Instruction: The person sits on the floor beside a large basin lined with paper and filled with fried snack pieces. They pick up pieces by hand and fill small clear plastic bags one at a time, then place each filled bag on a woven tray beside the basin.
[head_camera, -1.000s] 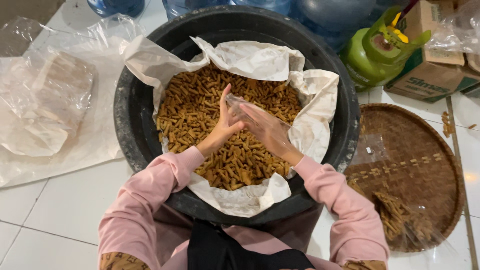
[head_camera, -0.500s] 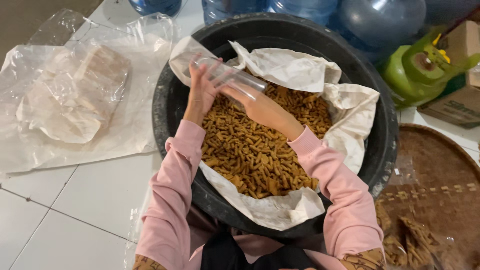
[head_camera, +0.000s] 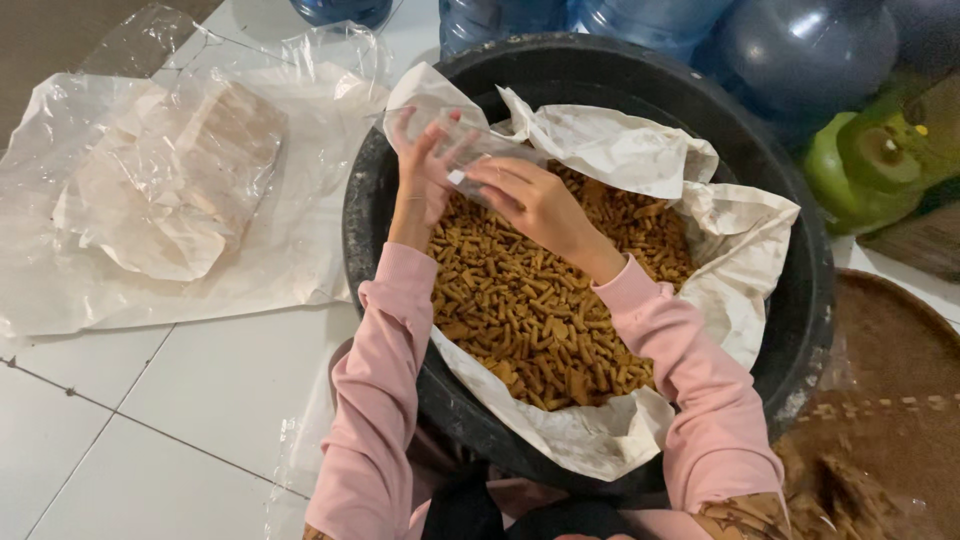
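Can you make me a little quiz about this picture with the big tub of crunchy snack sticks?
1. True or false: the brown snack sticks lie on white paper lining inside the black tub.
2. What do the left hand and right hand hold between them?
A. a spoon
B. a small clear plastic bag
C. a lid
3. Fill in: on the tiled floor, left of the tub, lies a large sheet of clear ____.

Key: 1 true; 2 B; 3 plastic.
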